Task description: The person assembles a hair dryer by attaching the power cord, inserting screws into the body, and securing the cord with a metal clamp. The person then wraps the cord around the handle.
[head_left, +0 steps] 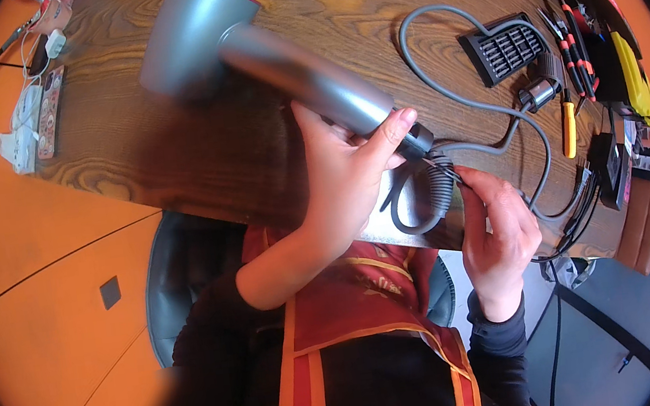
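Note:
A grey hair dryer (309,75) with a pink-rimmed head lies slanted above the near table edge. My left hand (345,168) is wrapped round the lower end of its handle, thumb on top. From the handle's open end a black inner piece (416,141) sticks out, with thin wires below it. Close by hang a ribbed black cord sleeve (442,184) and a loop of grey cord (401,214). My right hand (498,226) is closed in a pinch beside the sleeve; what its fingertips hold is too small to make out.
The grey power cord (441,87) curls across the right of the wooden table (103,43). Around it are a black bit case (509,46), a dark cylindrical cord part (540,91), a yellow-handled screwdriver (569,128) and red-black hand tools (576,50). Power strips (50,111) lie far left.

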Demonstrator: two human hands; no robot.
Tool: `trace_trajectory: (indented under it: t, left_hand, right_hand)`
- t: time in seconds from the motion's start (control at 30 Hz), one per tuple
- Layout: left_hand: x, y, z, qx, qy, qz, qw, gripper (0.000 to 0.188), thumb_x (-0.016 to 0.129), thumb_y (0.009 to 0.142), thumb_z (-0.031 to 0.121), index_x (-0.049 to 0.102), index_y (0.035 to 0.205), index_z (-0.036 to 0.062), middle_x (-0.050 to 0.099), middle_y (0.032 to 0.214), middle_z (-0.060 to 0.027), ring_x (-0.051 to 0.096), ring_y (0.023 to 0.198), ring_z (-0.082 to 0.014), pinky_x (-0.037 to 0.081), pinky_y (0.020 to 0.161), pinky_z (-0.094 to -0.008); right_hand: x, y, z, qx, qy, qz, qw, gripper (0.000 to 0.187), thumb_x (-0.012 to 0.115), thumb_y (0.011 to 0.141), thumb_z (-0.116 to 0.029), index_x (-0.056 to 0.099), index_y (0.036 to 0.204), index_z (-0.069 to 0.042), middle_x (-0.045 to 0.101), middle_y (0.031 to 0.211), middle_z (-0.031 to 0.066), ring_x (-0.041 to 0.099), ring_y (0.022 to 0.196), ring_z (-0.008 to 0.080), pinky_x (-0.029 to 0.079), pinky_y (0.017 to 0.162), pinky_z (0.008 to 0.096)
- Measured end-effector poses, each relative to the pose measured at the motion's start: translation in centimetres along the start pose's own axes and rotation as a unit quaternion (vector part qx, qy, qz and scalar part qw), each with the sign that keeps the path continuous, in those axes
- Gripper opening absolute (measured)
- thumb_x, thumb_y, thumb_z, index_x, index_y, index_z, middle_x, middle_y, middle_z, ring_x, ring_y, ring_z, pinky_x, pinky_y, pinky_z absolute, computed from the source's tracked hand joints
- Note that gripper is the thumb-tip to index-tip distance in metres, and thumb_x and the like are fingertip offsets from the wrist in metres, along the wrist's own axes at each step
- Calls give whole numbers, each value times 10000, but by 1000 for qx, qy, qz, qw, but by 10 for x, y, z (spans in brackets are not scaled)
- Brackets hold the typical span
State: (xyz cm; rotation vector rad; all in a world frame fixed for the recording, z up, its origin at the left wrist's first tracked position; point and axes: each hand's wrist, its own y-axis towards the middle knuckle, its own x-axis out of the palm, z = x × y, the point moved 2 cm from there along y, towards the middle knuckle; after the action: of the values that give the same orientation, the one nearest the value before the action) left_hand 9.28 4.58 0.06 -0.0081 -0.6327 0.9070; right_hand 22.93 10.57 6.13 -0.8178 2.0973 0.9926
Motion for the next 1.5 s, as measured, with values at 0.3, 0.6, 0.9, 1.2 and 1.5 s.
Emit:
trace_trajectory:
  t: [0.3,0.6,0.9,1.2,1.5]
  left_hand:
    - [1,0,0,8,7,4,1000,567,731,790,104,277,1127,59,528,934,-66,581,797,-107,528,564,-231]
    - [-1,2,-2,4,-9,1,1000,572,728,785,72,280,1141,57,516,920,-60,573,796,-113,531,605,-248]
    - [-4,3,-1,-19,2,1,1000,553,703,798,52,276,1149,72,510,963,-67,574,833,-123,540,636,-271]
    - [-7,-2,3,-57,5,-40,998,438,588,857,-2,265,1144,68,559,994,-116,623,896,-185,595,713,-393]
    - [-11,-9,16,-16,-117,-175,977,267,488,878,7,385,1124,23,550,1032,-171,591,1036,-388,571,787,-491]
  right_hand:
    - [-2,10,-13,-24,-117,-31,992,250,628,727,131,643,953,27,653,793,143,639,688,249,499,624,295]
    - [-5,13,-24,-58,-199,-76,975,349,597,663,140,637,991,27,648,834,146,635,700,247,495,639,303]
    - [2,14,-29,-127,-284,-78,947,380,591,642,95,619,1019,64,628,862,141,623,711,222,491,626,302]
    - [-22,20,-20,-92,-206,-99,969,387,576,635,154,629,1007,60,650,853,164,657,744,263,507,662,319]
    - [-36,15,-41,-96,-157,-64,981,333,602,691,180,619,1007,74,649,793,177,628,648,230,469,560,264]
